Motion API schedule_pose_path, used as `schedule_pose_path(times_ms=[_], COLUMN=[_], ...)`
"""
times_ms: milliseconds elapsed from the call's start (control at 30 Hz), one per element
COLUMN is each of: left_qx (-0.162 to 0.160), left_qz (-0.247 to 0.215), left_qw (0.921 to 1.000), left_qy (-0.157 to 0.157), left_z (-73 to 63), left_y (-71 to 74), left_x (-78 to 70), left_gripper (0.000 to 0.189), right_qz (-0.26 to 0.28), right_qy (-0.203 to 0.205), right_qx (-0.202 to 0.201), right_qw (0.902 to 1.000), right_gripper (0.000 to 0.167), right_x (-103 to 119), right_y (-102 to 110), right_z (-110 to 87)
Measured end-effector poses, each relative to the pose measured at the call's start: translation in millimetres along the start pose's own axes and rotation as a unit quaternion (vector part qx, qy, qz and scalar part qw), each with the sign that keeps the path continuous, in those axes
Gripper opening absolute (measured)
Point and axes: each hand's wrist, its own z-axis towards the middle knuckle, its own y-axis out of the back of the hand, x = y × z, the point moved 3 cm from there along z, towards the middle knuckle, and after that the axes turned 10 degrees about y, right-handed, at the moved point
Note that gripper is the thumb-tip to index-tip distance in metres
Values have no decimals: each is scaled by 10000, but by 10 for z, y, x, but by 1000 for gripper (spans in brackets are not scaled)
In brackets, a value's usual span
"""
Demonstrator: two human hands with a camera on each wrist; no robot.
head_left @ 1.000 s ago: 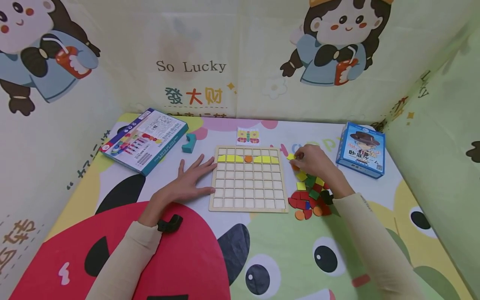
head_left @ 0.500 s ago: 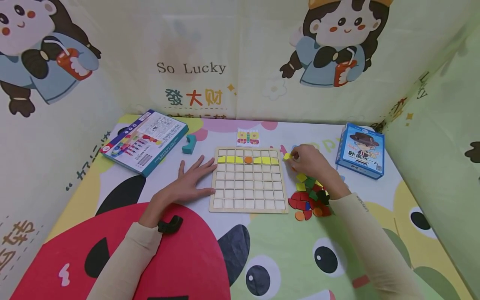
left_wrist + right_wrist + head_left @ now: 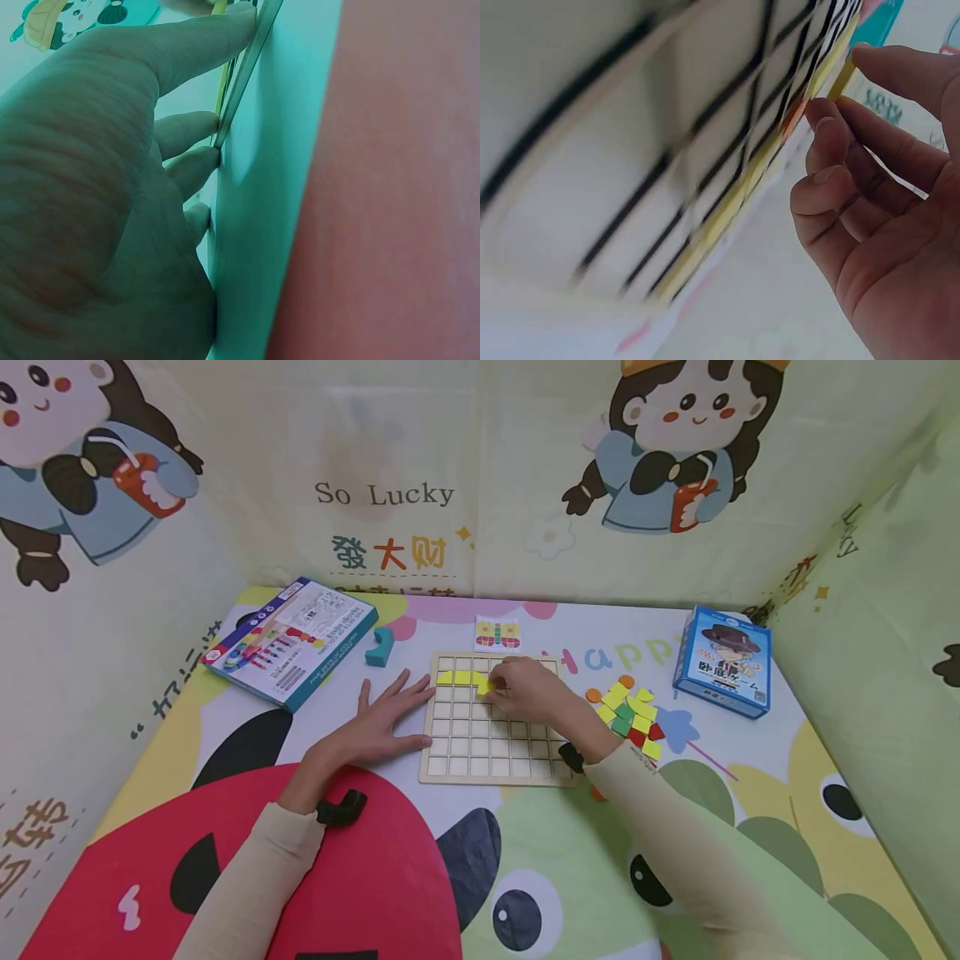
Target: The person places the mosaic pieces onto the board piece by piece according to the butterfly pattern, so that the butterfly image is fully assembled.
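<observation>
A wooden grid board [image 3: 448, 750] lies flat on the table, with yellow tiles [image 3: 453, 677] in its second row from the back. My left hand [image 3: 371, 722] rests beside it, fingers spread, with thumb and fingertips touching its left edge. My right hand [image 3: 528, 693] is over the board near that row, pinching a yellow tile [image 3: 844, 79] between thumb and index finger. An orange round tile [image 3: 793, 116] sits in the row, visible in the right wrist view; the right hand hides it in the head view. Behind the board lies a card [image 3: 497, 633] with a butterfly pattern.
Loose coloured tiles [image 3: 628, 710] are heaped right of the board, partly hidden by the right forearm. A flat box [image 3: 292, 642] lies at the back left, a teal curved piece [image 3: 379, 647] beside it. A blue box [image 3: 723, 658] lies at the back right.
My right hand has moved left from the tile heap to over the board, carrying a yellow tile. My left hand has stayed at the board's left edge.
</observation>
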Motion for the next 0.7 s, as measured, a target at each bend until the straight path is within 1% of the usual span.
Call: schedule_pose_path(times_ms=[133,300,467,700], left_qx=[15,-11,10,10], left_qz=[9,-13,-79,-114], left_qw=[10000,10000,10000,9999], left_qy=[-25,-3,-28,-16], left_z=[-1,-15,-17,-12], left_y=[6,30,28,29], left_x=[-4,-10,-8,-10], left_gripper=[93,93,93,94], right_qz=[-48,-102,11,-163], right_qy=[70,174,109,58], right_qx=[132,82,95,121], right_qw=[9999,9998,9999,9998], right_gripper=[32,31,29,31], right_x=[167,308,396,432], right_y=[-108,-167,-197,-227], right_z=[175,318,366,401])
